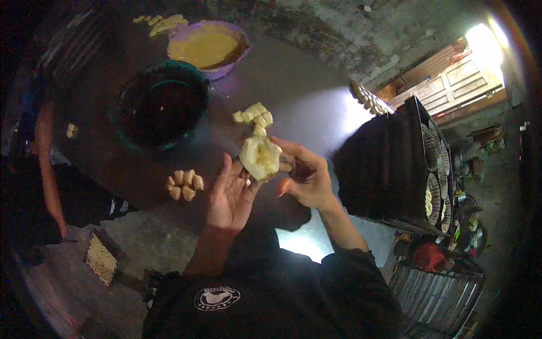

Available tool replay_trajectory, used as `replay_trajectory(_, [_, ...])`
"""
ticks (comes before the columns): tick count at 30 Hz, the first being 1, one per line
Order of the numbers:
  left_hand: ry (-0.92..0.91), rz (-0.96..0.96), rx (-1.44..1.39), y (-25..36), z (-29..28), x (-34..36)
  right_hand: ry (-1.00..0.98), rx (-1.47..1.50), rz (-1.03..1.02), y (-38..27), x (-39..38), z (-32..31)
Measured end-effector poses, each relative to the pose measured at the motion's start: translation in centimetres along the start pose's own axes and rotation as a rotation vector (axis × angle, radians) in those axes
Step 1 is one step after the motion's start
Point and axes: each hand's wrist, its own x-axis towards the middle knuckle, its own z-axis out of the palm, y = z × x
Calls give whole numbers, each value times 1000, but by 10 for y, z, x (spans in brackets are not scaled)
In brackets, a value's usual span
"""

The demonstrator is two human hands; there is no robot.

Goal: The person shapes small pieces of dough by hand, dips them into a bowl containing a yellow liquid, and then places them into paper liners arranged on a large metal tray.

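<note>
A pale, flattened piece of dough (259, 158) with a hollow and yellowish filling at its middle is held up over the table. My left hand (227, 198) supports it from below on its fingers, thumb spread to the left. At the dough's right edge, the fingers of my right hand (309, 176) curl against it, while the right thumb stands apart. Just beyond lies a cluster of small pale dough pieces (257, 114). Several browner pieces (185, 185) lie to the left of my left hand.
At the far left of the dark table (282, 73) stand a purple basin (224, 70) of yellow paste and a dark green tub (204, 85). A person's arm (48, 164) shows at the left. A dark rack with ridged trays (433, 195) stands at the right.
</note>
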Motion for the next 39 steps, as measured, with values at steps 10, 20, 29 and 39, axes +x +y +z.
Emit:
replay_trajectory(10, [-201,277,818,-106,48,-59,234,-201,-247,-52,-114,-40])
replay_trajectory(20, [-55,212,1106,-153,50,-97,-31,-693,-548,-109,-178,-60])
replay_trajectory(29, [-200,387,1243,-163,53,-109,19,-482,-256,-108,-186,-72])
replay_trajectory(39, [-55,30,1004,-120,8,-81,-153,-365,-37,-85,-147,-43])
